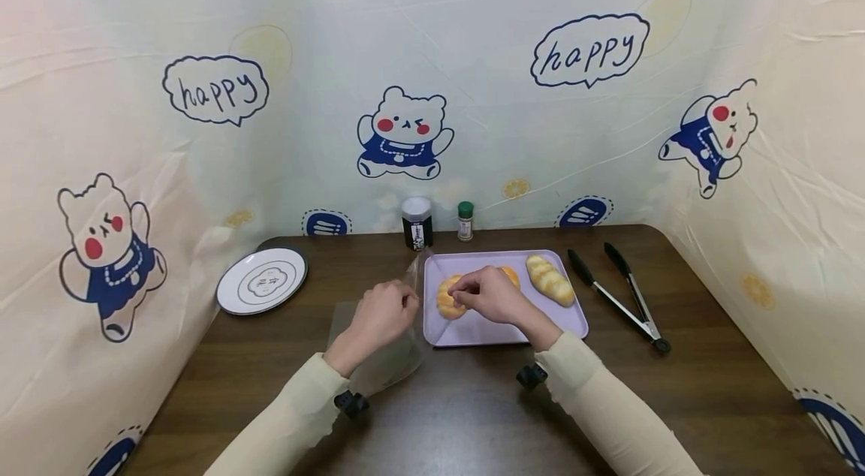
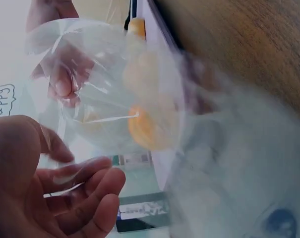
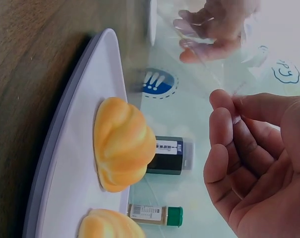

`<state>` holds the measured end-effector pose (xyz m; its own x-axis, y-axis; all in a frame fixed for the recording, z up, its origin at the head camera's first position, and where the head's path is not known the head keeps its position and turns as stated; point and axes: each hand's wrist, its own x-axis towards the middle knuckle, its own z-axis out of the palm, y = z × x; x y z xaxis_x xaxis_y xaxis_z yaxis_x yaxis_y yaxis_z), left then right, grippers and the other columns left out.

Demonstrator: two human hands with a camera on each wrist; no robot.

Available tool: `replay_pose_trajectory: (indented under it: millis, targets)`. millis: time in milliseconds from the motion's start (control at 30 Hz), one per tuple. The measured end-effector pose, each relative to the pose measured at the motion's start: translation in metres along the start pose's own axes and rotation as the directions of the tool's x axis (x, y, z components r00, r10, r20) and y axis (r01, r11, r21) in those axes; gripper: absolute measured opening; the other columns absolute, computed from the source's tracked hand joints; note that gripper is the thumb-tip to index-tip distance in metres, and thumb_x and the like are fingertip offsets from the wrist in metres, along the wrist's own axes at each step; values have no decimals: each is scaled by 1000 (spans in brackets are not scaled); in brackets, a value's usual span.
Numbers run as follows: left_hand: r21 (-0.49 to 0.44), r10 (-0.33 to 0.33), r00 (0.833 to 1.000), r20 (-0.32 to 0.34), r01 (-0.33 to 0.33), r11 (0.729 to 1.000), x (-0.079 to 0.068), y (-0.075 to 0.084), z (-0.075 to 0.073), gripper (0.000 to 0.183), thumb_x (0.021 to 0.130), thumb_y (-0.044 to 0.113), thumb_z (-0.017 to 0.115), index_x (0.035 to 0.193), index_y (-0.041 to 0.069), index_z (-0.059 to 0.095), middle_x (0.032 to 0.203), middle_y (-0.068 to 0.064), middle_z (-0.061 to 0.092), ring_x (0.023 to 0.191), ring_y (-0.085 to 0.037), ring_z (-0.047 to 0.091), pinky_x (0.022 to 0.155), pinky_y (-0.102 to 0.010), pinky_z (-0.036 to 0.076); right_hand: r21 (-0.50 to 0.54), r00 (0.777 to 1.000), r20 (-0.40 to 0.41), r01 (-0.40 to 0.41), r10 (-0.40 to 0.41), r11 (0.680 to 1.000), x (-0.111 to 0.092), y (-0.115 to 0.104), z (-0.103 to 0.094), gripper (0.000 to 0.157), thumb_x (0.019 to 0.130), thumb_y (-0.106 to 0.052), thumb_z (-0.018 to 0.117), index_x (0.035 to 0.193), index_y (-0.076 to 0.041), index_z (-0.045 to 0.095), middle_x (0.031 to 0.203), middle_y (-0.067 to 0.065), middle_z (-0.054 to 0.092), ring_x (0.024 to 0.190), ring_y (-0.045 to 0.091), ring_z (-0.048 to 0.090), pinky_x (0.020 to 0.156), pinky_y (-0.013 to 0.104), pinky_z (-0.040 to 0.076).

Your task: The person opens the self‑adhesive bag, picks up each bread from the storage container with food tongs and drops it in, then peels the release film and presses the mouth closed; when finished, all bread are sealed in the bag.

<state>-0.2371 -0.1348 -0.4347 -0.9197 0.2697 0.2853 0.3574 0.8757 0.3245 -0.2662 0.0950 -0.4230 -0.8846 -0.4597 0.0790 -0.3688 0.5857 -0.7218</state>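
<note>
A clear plastic bag [image 1: 392, 367] is stretched between the hands, its mouth held wide in the left wrist view. My left hand [image 1: 378, 318] pinches one side of the rim between thumb and forefinger. With thumb and fingertips, my right hand [image 1: 496, 296] pinches the opposite edge, above a lilac tray [image 1: 473, 337]. Beneath that hand sits a round golden bread roll [image 1: 447, 305], seen whole in the right wrist view. A second roll [image 1: 510, 275] is partly hidden behind the hand. At the tray's right side lies a long pale loaf [image 1: 550, 281].
Black-handled tongs [image 1: 635, 303] lie spread open right of the tray. A white plate [image 1: 260, 282] with a dark rim is at the far left. A dark jar with a pale lid [image 1: 417, 224] and a green-capped shaker [image 1: 465, 222] stand at the back edge.
</note>
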Motion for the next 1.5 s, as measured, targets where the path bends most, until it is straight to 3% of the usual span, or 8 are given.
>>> replay_pose_trajectory:
  millis: [100, 200, 300, 533, 700, 867, 1133, 1500]
  targets:
    - [-4, -18, 1000, -9, 18, 1000, 1, -2, 0, 19, 87, 28, 76, 73, 15, 70, 73, 3, 64, 62, -10, 56, 56, -30, 48, 0, 1000, 5, -5, 5, 1000, 0, 1, 0, 13, 94, -12, 66, 96, -11, 79, 82, -2, 76, 72, 5, 63, 64, 23, 53]
    - [-11, -9, 1000, 9, 9, 1000, 1, -4, 0, 16, 80, 22, 82, 77, 15, 69, 77, 2, 62, 67, -10, 56, 60, -29, 49, -1, 1000, 6, -14, 14, 1000, 0, 1, -1, 12, 94, -13, 66, 95, -12, 78, 82, -2, 76, 72, 5, 63, 64, 23, 53]
    - [-21, 9, 999, 34, -8, 1000, 1, -6, 0, 9, 81, 7, 76, 89, 11, 72, 84, -2, 63, 70, -13, 56, 59, -29, 48, -13, 1000, -6, -17, 17, 1000, 0, 2, -1, 12, 93, -14, 67, 94, -14, 79, 82, -2, 76, 72, 5, 62, 63, 23, 52]
    - [5, 47, 998, 41, -48, 999, -1, -9, 1, 40, 77, -7, 58, 109, 8, 75, 95, -10, 67, 72, -17, 60, 57, -33, 50, -40, 1000, -19, -3, 2, 999, 0, 5, 1, 12, 93, -16, 68, 94, -14, 79, 81, -3, 75, 70, 3, 61, 61, 22, 49]
    - [-23, 33, 998, 44, -32, 999, 0, -10, 3, 33, 80, 4, 73, 113, 8, 73, 96, -9, 67, 80, -20, 66, 64, -36, 55, -30, 1000, 2, -4, 4, 1000, 0, 7, 2, 12, 93, -15, 68, 96, -13, 79, 82, -2, 75, 70, 3, 62, 61, 21, 50]
    - [-42, 20, 997, 77, -17, 999, 2, -10, 3, 52, 76, 18, 86, 124, 8, 68, 97, -7, 67, 83, -19, 66, 70, -37, 55, -9, 1000, 27, -13, 14, 1000, 0, 7, 2, 12, 94, -14, 67, 96, -12, 78, 84, 2, 76, 72, 5, 63, 62, 22, 51]
    - [-58, -30, 992, 120, 37, 998, 5, -8, 4, 69, 71, 26, 91, 131, 4, 64, 91, -4, 65, 74, -14, 58, 67, -33, 52, 2, 999, 45, 11, -11, 1000, -1, 9, 3, 13, 93, -14, 67, 101, -11, 77, 84, -4, 75, 72, 5, 65, 63, 24, 52]
    - [-47, -24, 994, 109, 29, 998, 5, -10, 4, 75, 67, 34, 93, 128, 1, 66, 88, -6, 65, 69, -12, 53, 62, -28, 49, 6, 999, 50, 9, -9, 1000, -6, 11, -6, 18, 96, -25, 66, 105, -13, 76, 84, 1, 73, 72, 8, 62, 63, 26, 50]
